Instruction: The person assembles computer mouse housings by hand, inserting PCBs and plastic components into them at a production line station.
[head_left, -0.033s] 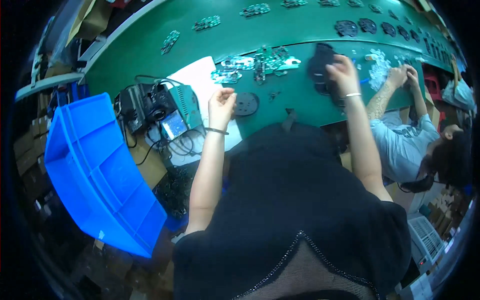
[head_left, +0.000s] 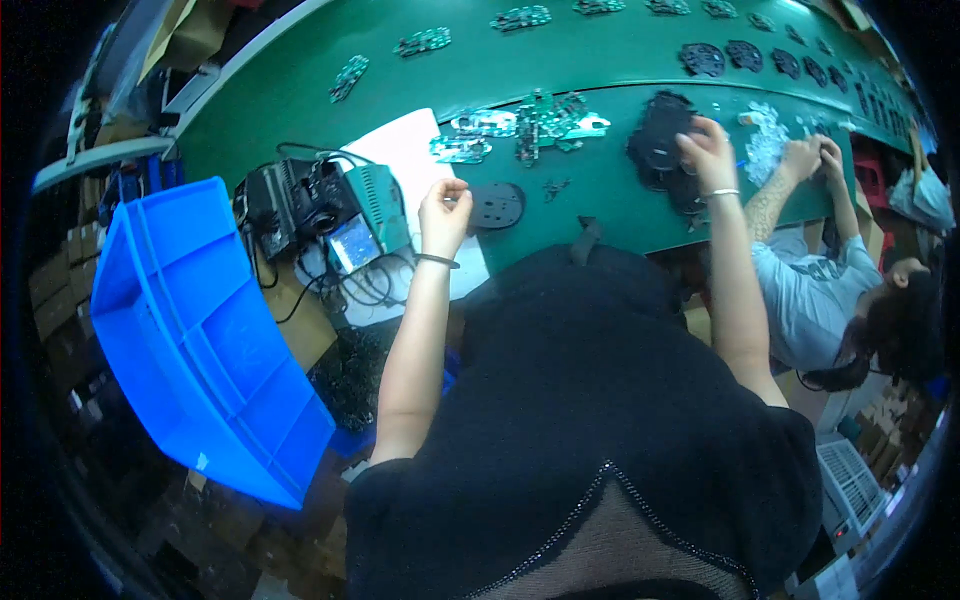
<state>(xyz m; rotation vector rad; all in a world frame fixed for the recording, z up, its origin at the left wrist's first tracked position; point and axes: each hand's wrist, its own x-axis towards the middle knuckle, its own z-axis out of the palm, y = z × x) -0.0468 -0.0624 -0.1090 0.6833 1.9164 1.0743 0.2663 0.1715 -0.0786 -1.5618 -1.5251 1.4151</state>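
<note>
"Black moulded parts (head_left: 660, 135) lie together on the green bench (head_left: 610, 215). Which hand is nearer?"

"The right hand (head_left: 708, 155). They lie at nine to ten o'clock from its fingers, with the group's long axis running roughly from eleven to five. The fingertips overlap its edge in view; I can't tell whether they touch."

"How are those fingers set?"

"Curled, the thumb side toward the parts. Any grip is too blurred to tell."

"And the left hand (head_left: 446, 208)?"

"Loosely bent, thumb and forefinger close together. I can't tell if something small sits between them. A dark oval plate (head_left: 498, 205), flat, smooth and pierced with holes, lies just beside it at three o'clock, long axis near three to nine."

"Further out?"

"From the left hand, a cluster of shiny green circuit boards (head_left: 540, 125), jagged in outline, at half past one; a smooth white sheet (head_left: 420, 150) at eleven. From the right hand, a crinkled, translucent heap (head_left: 765, 140) toward two or three, then a co-worker's hands (head_left: 812, 157) at three."

"Farthest?"

"A row of rounded, dark, matt housings (head_left: 703, 60), starting at twelve from the right hand."
</note>
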